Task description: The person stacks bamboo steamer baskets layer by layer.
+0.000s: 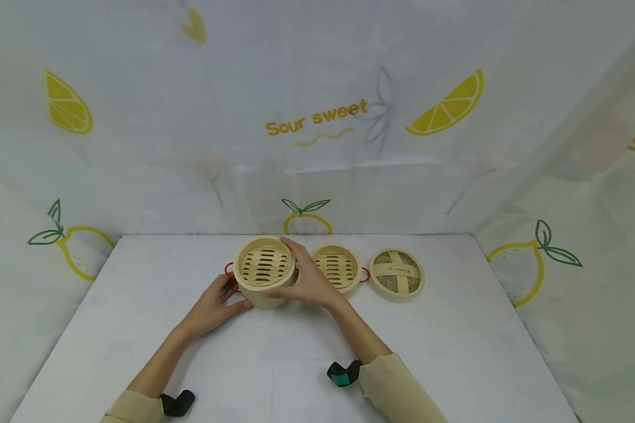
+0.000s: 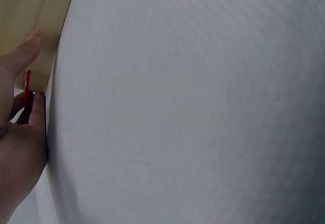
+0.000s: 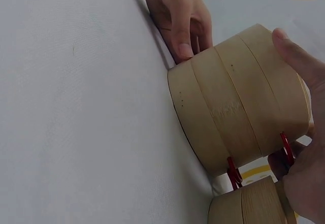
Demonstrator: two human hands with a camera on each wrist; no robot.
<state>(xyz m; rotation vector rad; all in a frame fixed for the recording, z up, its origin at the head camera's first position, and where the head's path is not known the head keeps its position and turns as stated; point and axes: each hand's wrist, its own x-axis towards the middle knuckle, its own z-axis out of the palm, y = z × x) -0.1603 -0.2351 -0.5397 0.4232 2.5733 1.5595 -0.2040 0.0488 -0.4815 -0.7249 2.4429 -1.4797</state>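
Note:
Two stacked bamboo steamer baskets stand on the white table, left of its middle. Thumb and fingers of my right hand [image 1: 311, 282] grip the upper basket [image 3: 269, 76] from its right side; its slatted floor faces up in the head view. Low on the left, my left hand [image 1: 209, 311] holds the lower basket [image 3: 198, 109], its thumb against the wall and its other fingers around by a red handle [image 2: 27, 88]. Both baskets line up closely, rim on rim. Red handles also show on the right side in the right wrist view.
Just right of the stack sits another bamboo steamer basket [image 1: 337, 267] with a red handle. A round woven lid [image 1: 397, 274] with crossed bands lies further right. Behind the table [image 1: 444, 352] hangs a white curtain [image 1: 190, 176] printed with lemons.

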